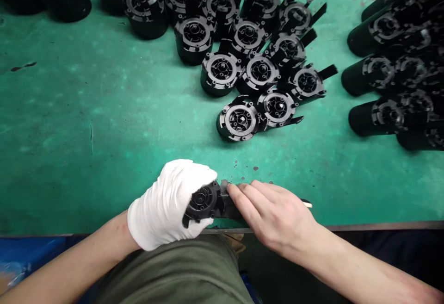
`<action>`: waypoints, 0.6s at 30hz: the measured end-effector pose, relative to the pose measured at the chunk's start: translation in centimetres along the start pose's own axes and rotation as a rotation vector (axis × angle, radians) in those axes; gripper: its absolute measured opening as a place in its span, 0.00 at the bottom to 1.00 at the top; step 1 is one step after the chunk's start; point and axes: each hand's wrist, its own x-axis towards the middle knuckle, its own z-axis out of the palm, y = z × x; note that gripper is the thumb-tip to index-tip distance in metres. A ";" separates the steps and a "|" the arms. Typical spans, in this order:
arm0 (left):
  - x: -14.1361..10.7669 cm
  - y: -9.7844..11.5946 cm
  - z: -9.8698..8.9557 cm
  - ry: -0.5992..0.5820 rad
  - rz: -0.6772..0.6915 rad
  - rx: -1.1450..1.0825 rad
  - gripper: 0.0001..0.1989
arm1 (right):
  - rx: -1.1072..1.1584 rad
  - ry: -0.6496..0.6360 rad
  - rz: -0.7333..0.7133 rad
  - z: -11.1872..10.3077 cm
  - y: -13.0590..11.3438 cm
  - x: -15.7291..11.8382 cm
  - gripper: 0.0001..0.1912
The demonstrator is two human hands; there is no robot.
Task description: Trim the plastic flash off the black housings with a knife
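Observation:
My left hand (166,204), in a white glove, is wrapped around a round black plastic housing (202,201) near the table's front edge. The ribbed, ringed end of the housing faces up. My bare right hand (274,209) is closed just to the right of it, fingertips close to the housing's side. A flat dark piece (231,206) lies between the housing and these fingers; whether it belongs to the housing is unclear. Past the back of my right hand pokes a narrow pale end (307,204) with a dark part. My fingers hide what they grip.
Several similar black housings (222,70) stand grouped on the green table (86,109) ahead, some with flat arms sticking out. More black housings (378,114) are at the right, and others (69,3) at the far left. The table's front edge (381,225) runs beneath my forearms.

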 end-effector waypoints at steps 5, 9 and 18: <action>-0.5 -0.4 0.3 0.027 0.040 -0.008 0.19 | 0.443 -0.069 0.325 0.1 0.2 0.0 0.10; -0.6 -0.5 0.4 0.032 0.058 -0.006 0.16 | 0.500 -0.152 0.331 -0.6 0.3 0.5 0.11; -0.6 -0.5 0.5 0.043 0.059 -0.022 0.19 | 0.550 -0.395 0.343 -1.5 1.1 1.8 0.14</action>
